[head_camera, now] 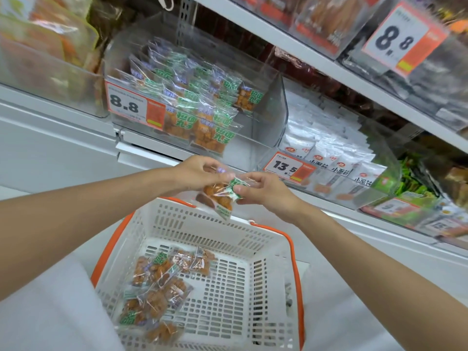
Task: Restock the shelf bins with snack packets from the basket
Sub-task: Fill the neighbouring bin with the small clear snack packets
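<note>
Snack packet (pixel 220 196) held over basket (pixel 202 221)

Clear wrapper, orange-brown chunks inside, green-and-white lettering; pinched at top by fingers of left hand (pixel 197 171) and at green label by fingers of right hand (pixel 266 193); tilted, just above far rim of white, orange-handled basket; like packets (pixel 154 282) lying in basket's near-left corner; same kind stacked in clear shelf bin (pixel 273 110) above, 8.8 price tag (pixel 134 107) on its front.

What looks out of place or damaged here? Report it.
Nothing stands out. The left hand and right hand hold one packet above the basket; loose packets lie heaped inside it. In the bin, stocked packets stand in leaning rows. No spill or tear shows.
</note>
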### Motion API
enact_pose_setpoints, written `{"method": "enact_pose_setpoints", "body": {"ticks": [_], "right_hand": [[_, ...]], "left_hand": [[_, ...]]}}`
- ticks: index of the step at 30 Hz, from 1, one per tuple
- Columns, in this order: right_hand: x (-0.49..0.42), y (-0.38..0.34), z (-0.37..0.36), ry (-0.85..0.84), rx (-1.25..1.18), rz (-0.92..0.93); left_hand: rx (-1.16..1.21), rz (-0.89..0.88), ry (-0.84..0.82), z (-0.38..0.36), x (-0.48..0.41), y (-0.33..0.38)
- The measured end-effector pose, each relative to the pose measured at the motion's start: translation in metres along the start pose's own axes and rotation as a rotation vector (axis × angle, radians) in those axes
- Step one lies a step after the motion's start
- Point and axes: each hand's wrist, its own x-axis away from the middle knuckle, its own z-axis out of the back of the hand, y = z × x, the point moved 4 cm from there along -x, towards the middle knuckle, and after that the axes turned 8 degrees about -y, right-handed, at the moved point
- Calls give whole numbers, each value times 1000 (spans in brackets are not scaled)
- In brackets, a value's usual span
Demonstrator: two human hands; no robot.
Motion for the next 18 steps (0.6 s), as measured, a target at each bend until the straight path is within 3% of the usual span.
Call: {"method": "enact_pose_setpoints", "body": {"ticks": [3,9,15,18], "right_hand": [[0,-2,2,13,-39,17],[2,-6,2,-7,-87,11],[6,-41,14,-1,170,32],[11,-74,32,97,299,81]], "left_hand": [[-1,6,-42,-4,-1,0],[-280,-173,140,-7,2,18],[-406,-334,192,0,7,54],[-590,-456,407,19,8,84]]}}
